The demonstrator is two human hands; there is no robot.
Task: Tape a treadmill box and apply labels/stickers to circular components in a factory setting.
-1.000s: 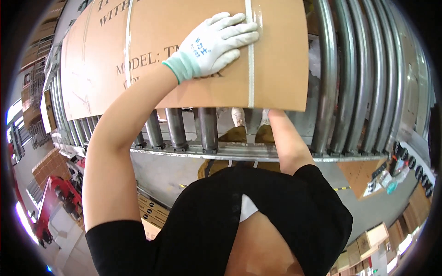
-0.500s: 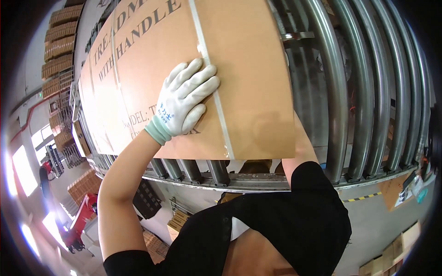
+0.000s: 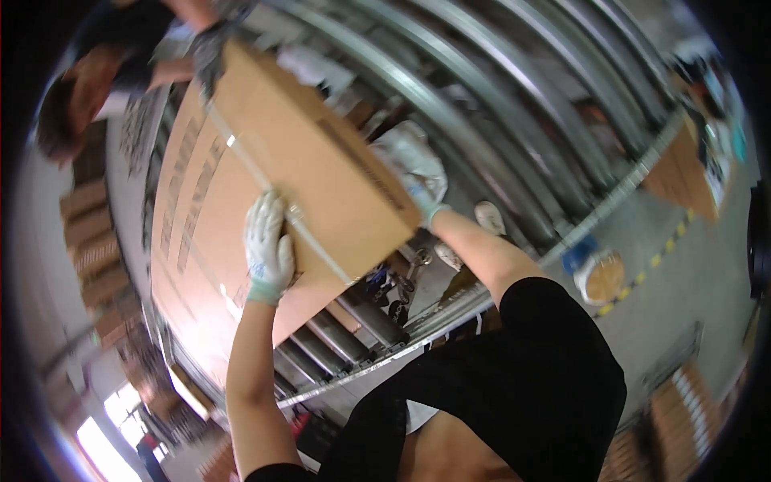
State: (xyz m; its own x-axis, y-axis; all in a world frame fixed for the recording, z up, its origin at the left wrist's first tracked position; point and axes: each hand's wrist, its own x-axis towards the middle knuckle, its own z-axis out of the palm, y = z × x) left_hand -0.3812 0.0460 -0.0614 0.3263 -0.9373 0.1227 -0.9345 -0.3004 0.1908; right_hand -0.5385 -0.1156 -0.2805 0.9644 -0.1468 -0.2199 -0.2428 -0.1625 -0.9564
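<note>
1. Two gloved hands of yours carry one large cardboard box (image 3: 265, 185); it is tilted, its near end raised above the metal rollers (image 3: 482, 120) of the conveyor, its far end reaching toward the upper left.
2. Your left hand (image 3: 267, 249) lies flat with fingers spread on the box's broad printed face, beside a plastic strap (image 3: 309, 233) that crosses it. An open palm there likely steadies the wide panel rather than gripping an edge.
3. Your right hand (image 3: 414, 165) wraps the right near corner, fingers curled against the side panel, probably bearing the weight from that end.
4. At the far end, another person's dark-gloved hand (image 3: 210, 50) holds the top corner, so the load seems shared across its length.
5. Stacked cartons (image 3: 92, 241) stand at the left, well apart from the box.
</note>
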